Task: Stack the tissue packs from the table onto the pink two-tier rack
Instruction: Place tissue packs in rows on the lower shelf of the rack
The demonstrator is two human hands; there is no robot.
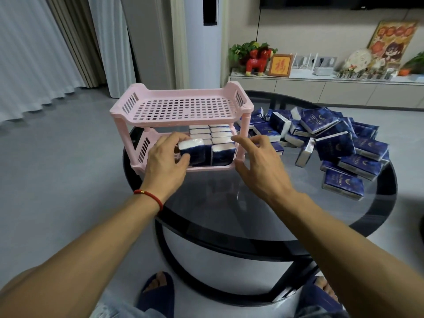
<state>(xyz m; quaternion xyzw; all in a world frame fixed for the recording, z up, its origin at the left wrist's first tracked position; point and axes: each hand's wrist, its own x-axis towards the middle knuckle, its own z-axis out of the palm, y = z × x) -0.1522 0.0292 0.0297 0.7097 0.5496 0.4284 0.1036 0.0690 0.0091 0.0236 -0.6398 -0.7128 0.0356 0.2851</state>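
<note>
The left hand (166, 157) grips a tissue pack (192, 152) at the pink rack's (181, 106) lower tier; slide it flush beside its neighbour (seemingly upright). The right hand (259, 164) hovers open, holding nothing.

A round dark glass table (263, 216) is bearing a pink two-tier rack (181, 106) at its far left and a loose heap of blue tissue packs (332, 143) lying across its right side.
</note>
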